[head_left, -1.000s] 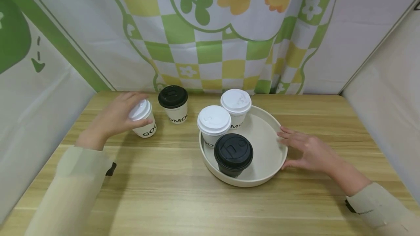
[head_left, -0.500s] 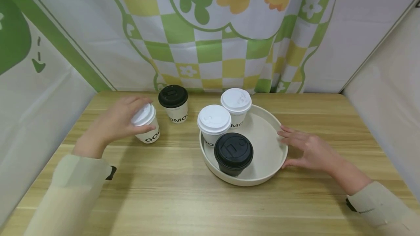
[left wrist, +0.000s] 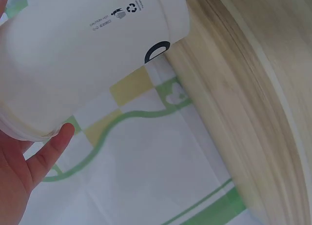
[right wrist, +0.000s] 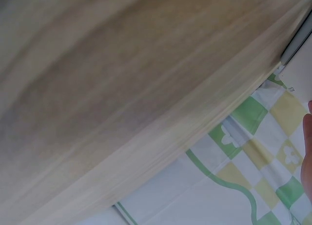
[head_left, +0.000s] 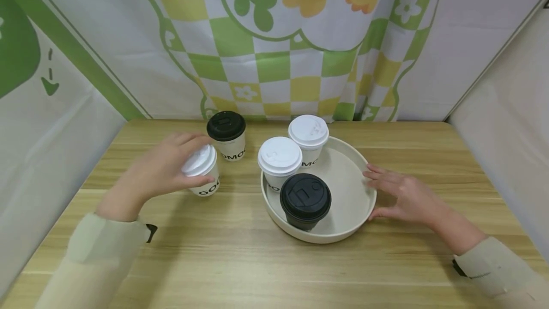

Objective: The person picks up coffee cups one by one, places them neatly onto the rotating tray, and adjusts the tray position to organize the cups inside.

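Note:
A white paper cup with a white lid is in my left hand, its thumb and fingers curled around the lid end. The left wrist view shows the cup's side with small printing, and a fingertip at the lid rim. Whether its base touches the table cannot be told. My right hand touches the right rim of a round cream tray, fingers fairly straight. Inside the tray, at its left, stand a black cup with a black lid and two white-lidded cups, the nearer and the farther.
A white cup with a black lid stands upright at the back of the wooden table, just beyond the left hand. Behind the table hangs a checked, flowered curtain. Pale fabric walls close in both sides.
My left hand has carried the white-lidded cup to the right and somewhat toward me, past the front of the black-lidded cup's left side. The right hand and the tray have stayed in place.

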{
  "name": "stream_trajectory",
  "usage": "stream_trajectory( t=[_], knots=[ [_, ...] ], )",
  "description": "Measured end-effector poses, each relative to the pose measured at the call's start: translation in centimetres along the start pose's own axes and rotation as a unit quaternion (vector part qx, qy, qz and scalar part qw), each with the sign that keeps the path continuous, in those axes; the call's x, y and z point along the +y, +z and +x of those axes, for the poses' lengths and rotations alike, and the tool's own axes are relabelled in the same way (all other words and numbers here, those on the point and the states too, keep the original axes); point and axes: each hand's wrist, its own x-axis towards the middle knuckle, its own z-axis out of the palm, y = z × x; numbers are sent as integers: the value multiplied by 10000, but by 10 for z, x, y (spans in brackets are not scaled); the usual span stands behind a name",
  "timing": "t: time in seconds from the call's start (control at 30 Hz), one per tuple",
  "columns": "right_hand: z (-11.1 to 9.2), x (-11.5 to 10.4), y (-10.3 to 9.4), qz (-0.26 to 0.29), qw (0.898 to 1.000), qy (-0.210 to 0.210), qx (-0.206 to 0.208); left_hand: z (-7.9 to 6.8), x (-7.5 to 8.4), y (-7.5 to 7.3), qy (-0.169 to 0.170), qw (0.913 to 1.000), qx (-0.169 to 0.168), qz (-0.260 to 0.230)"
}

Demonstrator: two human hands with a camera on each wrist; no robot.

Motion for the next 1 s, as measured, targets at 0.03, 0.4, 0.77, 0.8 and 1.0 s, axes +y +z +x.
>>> stream_trajectory(
  t=[0.03,0.4,0.77,0.8,1.0],
  knots=[
    [0,0,0,10,10000,1,-2,0,2,0,1,10000,-15,7],
    [0,-2,-1,57,10000,-4,39,3,17,3,306,9995,-11,8],
    [4,-8,-2,-344,9994,-95,-40,5,26,5,636,9979,21,-84],
    [4,-9,-3,-394,9992,-96,-63,5,26,5,675,9977,21,-112],
    [4,-15,-6,-634,9978,-124,-139,5,29,5,770,9969,67,-125]
  ],
)
